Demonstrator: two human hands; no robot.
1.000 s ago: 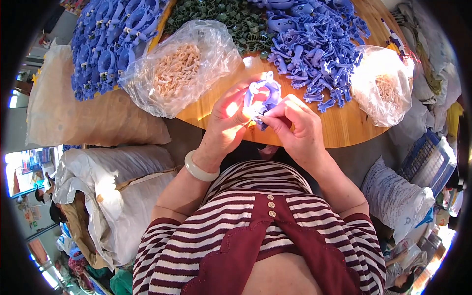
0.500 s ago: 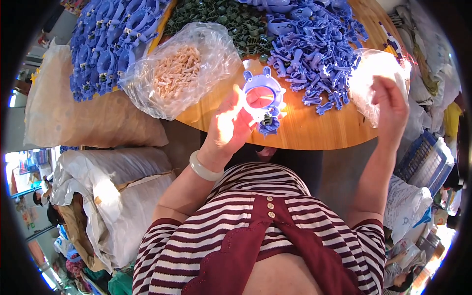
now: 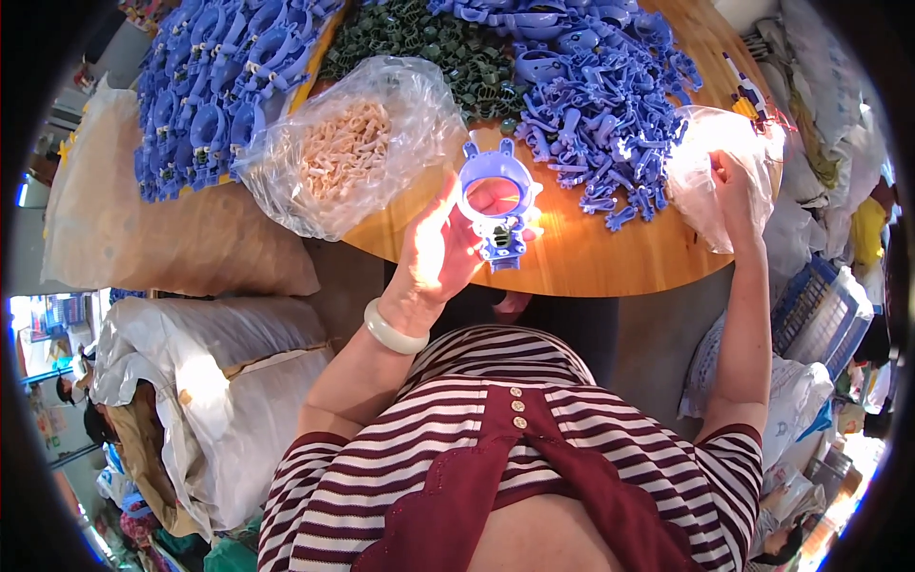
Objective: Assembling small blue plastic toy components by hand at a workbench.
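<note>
My left hand [image 3: 441,243], with a white bangle on the wrist, is closed round the side of a blue-violet plastic toy body [image 3: 496,200]. This part has a large round ring, two small ears on top and a dark green piece set below the ring. Over at the table's right side, my right hand [image 3: 739,191] reaches into a clear plastic bag [image 3: 696,214]. Its fingers are curled together, and glare and the film hide what they hold, if anything.
Piles of blue-violet plastic parts [image 3: 600,105] and dark green parts [image 3: 419,43] cover the back of the wooden table [image 3: 572,257]. An open clear bag holds small peach-coloured pieces [image 3: 343,148]. At the left, a tray is filled with blue-violet toy bodies [image 3: 210,114]. A screwdriver-like tool [image 3: 748,91] lies at the right.
My right hand has moved down and slightly left, into the clear bag. My left hand has tilted the toy body and brought it slightly to the left.
</note>
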